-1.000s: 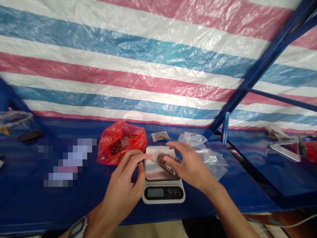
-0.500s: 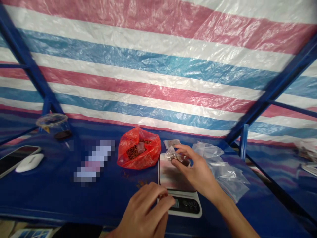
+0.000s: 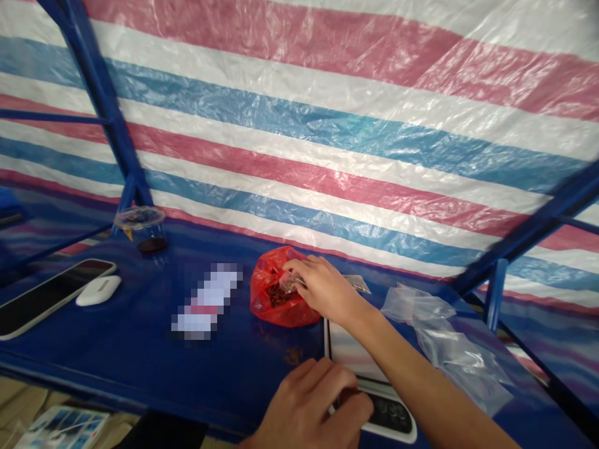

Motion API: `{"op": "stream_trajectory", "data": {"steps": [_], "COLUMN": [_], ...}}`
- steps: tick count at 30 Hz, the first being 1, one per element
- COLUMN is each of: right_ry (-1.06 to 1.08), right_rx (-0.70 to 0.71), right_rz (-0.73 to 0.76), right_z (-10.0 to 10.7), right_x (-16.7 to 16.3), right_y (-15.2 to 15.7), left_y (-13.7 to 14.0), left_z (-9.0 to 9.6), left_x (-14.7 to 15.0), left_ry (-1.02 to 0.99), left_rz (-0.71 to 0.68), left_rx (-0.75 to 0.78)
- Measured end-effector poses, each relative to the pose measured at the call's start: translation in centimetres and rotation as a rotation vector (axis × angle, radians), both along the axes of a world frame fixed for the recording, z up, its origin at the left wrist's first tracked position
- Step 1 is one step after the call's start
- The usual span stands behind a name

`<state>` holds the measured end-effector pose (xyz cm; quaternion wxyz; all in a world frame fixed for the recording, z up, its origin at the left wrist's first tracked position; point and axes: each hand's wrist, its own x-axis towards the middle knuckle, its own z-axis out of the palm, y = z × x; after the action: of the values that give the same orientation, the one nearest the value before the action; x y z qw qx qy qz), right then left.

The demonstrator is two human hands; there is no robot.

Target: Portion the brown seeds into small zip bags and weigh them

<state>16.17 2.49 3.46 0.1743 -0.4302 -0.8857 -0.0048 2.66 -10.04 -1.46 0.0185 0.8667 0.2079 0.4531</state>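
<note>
My right hand (image 3: pixel 322 284) reaches over the open red plastic bag (image 3: pixel 299 316), fingers closed on a small clear plastic bag (image 3: pixel 291 284) above the opening. Inside the red bag lie many small brown pieces (image 3: pixel 278 296). How much the small bag holds is hidden by my fingers. My left hand (image 3: pixel 318 405) rests at the front left of a flat white scale (image 3: pixel 353 349), its fingers curled together. Whatever sits between those fingers cannot be made out. The scale's display is covered by my left hand, while its dark button panel (image 3: pixel 393 411) partly shows.
Several clear zip bags (image 3: pixel 449 349) lie right of the scale, and a small filled packet (image 3: pixel 358 284) behind it. Leftward are a blurred-out item (image 3: pixel 208 302), a white case (image 3: pixel 99 290), a phone (image 3: pixel 51 299) and a clear tub (image 3: pixel 152 231). Blue frame bars (image 3: pixel 496 293) edge the table.
My right hand has moved left with the small clear bag, from above the scale to over the red bag. My left hand stays by the scale's front. The whole view has shifted.
</note>
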Motion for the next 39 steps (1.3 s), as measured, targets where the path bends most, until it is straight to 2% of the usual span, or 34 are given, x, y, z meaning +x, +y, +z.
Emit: {"op": "stream_trajectory", "data": {"steps": [5,9,16,20,23,25,27,30,32,36,39], "right_ry": [0.002,0.091,0.671,1.063,1.215,1.170,1.033,0.843,0.766,0.729,0.794], "right_rx": [-0.029,-0.058,-0.270,-0.324,-0.333,-0.330,-0.331,-0.345,-0.317,-0.165,0.013], "right_rz": [0.047,0.040,-0.170,-0.221,-0.274,-0.302,-0.352,-0.443,-0.452,-0.453,-0.538], "right_z": [0.1,-0.3,-1.9,-2.1,-2.1,-2.4,-2.7,-3.4,-3.6,-3.0,-2.5], "right_x": [-0.3,0.2,1.5,3.4,5.7,7.4,8.8,10.1,10.6,12.1,13.2], "right_y": [-0.3,-0.7,-2.2,-4.4,-6.5,-8.0,-9.3,-10.5,-10.9,-11.1,-11.1], "left_y": [0.5,0.5,0.6,1.4,2.3,2.7,3.0,2.9,2.6,2.6,3.1], "left_z": [-0.1,0.2,0.1,0.1,0.3,0.4,0.4,0.3,0.2,0.1,0.4], "left_x": [0.3,0.1,0.3,0.5,0.7,0.9,1.1,1.3,1.3,1.2,1.1], "left_ry": [-0.022,-0.018,-0.069,-0.163,-0.209,-0.203,-0.187,-0.144,-0.114,-0.097,-0.088], "left_rz": [-0.014,-0.032,0.021,0.042,0.130,0.188,0.214,0.207,0.195,0.203,0.229], "left_rx": [0.011,-0.009,-0.118,-0.228,-0.295,-0.300,-0.271,-0.218,-0.194,-0.187,-0.197]}}
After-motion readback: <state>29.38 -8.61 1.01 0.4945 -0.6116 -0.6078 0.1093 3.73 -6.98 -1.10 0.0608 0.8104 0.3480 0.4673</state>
